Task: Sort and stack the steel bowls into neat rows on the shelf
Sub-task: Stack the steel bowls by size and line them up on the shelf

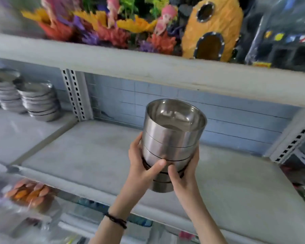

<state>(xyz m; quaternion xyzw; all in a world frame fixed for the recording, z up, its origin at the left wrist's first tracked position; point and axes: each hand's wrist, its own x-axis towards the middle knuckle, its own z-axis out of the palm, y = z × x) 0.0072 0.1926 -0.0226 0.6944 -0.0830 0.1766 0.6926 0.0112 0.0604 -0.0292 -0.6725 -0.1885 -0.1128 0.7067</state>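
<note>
A stack of several nested steel bowls point(171, 136) is held above the grey shelf board point(88, 155), in the middle of the view. My left hand point(143, 166) grips the stack's left side, thumb across its front. My right hand point(185, 175) grips the right side low down, thumb on the front. The stack's bottom bowls show between my hands. The stack leans slightly away from me, its open top bowl facing up.
Two stacks of shallow steel dishes point(37, 101) stand on the left shelf section, behind a slotted upright point(74, 94). The shelf above point(148, 67) carries colourful aquarium ornaments and a yellow pineapple house point(211, 29). Packaged goods point(30, 192) lie on the shelf below.
</note>
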